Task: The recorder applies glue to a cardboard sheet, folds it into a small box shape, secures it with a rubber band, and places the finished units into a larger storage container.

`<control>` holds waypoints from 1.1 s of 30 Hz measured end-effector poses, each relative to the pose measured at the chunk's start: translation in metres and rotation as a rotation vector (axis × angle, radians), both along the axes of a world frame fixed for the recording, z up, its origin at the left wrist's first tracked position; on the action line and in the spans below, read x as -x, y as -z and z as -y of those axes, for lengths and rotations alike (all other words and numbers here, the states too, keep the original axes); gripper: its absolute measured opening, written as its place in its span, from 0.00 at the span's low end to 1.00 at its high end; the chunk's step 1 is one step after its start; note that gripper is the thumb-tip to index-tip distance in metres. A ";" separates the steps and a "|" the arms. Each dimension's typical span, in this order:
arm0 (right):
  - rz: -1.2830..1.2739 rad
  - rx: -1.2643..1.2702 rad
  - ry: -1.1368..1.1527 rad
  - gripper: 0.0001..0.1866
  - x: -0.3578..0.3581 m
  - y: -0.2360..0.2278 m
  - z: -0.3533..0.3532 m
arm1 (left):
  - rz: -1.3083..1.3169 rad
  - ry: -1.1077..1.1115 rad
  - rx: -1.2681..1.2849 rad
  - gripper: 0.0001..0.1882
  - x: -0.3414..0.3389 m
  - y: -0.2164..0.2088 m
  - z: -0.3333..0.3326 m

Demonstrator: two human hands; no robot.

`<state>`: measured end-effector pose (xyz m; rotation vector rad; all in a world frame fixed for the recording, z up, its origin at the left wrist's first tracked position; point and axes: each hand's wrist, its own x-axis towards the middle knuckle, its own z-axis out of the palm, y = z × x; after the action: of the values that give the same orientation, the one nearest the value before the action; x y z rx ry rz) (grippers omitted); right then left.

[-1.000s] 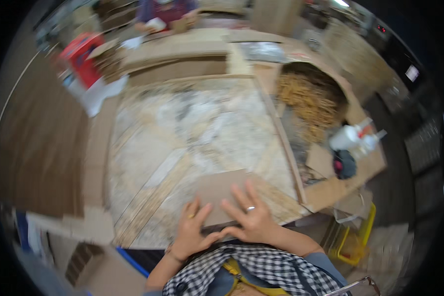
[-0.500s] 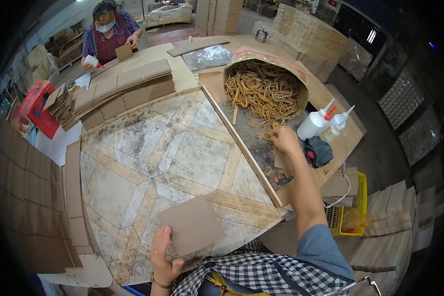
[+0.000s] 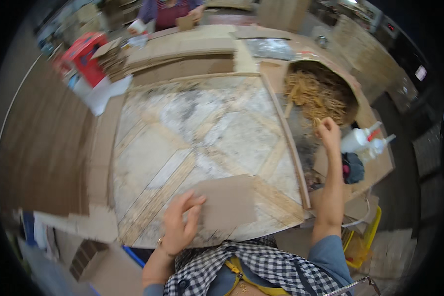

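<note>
A square brown cardboard piece [image 3: 229, 203] lies on the worn patterned tabletop [image 3: 158, 133] in front of me. My left hand [image 3: 181, 222] is at its left edge, the thumb apart from the fingers and the fingertips at the edge. Over to the right, a sack [image 3: 354, 91] on its side spills tan rubber bands [image 3: 316, 96] from its mouth. My right hand [image 3: 329, 134] is at the near end of the spill, fingers pinched on what looks like a rubber band. Motion blur hides the exact grip.
A wooden strip [image 3: 287, 135] edges the tabletop on the right. White glue bottles [image 3: 355, 140] and a dark cloth bundle [image 3: 353, 168] stand beyond my right hand. Cardboard stacks [image 3: 182, 49] line the far side, near a red box [image 3: 85, 56]. Across the table a co-worker [image 3: 172, 15] holds a cardboard piece.
The whole view has swung, so the scene sits further right and the far side higher. My left fingers have bent at the cardboard's edge. My right hand stays by the rubber bands.
</note>
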<state>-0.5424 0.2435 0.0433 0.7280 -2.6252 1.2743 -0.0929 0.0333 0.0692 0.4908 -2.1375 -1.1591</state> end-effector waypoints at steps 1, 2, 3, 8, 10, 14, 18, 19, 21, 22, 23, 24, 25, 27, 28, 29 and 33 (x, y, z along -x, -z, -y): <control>-0.011 -0.119 -0.015 0.06 -0.007 -0.006 0.015 | -0.010 -0.030 -0.032 0.16 0.001 -0.003 0.000; -0.057 -0.308 0.053 0.11 -0.017 -0.012 0.031 | 0.025 -0.036 -0.033 0.16 -0.002 -0.002 0.001; -0.081 -0.462 0.075 0.17 -0.028 -0.018 0.047 | 0.062 -0.071 -0.025 0.16 -0.007 0.000 0.001; -0.065 -0.122 -0.065 0.14 0.010 0.016 0.027 | -0.151 -0.070 0.133 0.20 0.009 0.008 -0.004; -0.218 -0.014 -0.378 0.10 -0.040 0.014 0.060 | -0.110 0.041 -0.050 0.25 0.013 0.004 0.002; -0.042 0.026 -0.835 0.03 -0.234 -0.056 0.124 | -0.090 -0.058 -0.039 0.28 -0.001 -0.008 -0.005; 0.274 0.082 -1.074 0.03 -0.288 -0.076 0.133 | -0.044 -0.056 0.072 0.17 0.001 -0.001 -0.001; 0.223 0.060 -1.056 0.04 -0.286 -0.075 0.130 | -0.016 -0.026 0.097 0.14 0.006 0.002 0.002; 0.123 0.014 -1.004 0.05 -0.279 -0.071 0.122 | -0.083 -0.076 -0.075 0.10 0.014 0.010 0.010; -0.061 0.007 -0.948 0.06 -0.280 -0.069 0.121 | -0.106 -0.088 -0.174 0.08 0.020 0.015 0.010; -0.240 -0.022 -0.858 0.06 -0.280 -0.066 0.120 | -0.122 -0.126 -0.227 0.08 0.022 0.017 0.011; -0.415 -0.084 -0.726 0.07 -0.275 -0.062 0.112 | -0.132 -0.123 -0.297 0.07 0.027 0.015 0.012; -0.446 -0.146 -0.665 0.07 -0.270 -0.063 0.105 | -0.068 -0.050 -0.467 0.07 0.028 0.007 0.011; -0.468 -0.185 -0.583 0.08 -0.263 -0.064 0.103 | -0.170 -0.068 -0.420 0.07 0.019 0.012 0.012; -0.462 -0.153 -0.538 0.08 -0.256 -0.064 0.101 | -0.070 -0.139 -0.316 0.07 0.016 0.012 0.017; -0.319 -0.161 -0.487 0.09 -0.251 -0.065 0.092 | -0.062 -0.105 -0.377 0.07 0.013 0.004 0.019; 0.277 0.009 -0.483 0.10 -0.228 -0.048 0.075 | -0.076 -0.031 -0.502 0.07 0.023 0.012 0.025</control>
<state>-0.3141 0.1685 0.0913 1.3336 -2.7497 1.6038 -0.1161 0.0087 0.0576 0.6824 -1.7581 -1.6735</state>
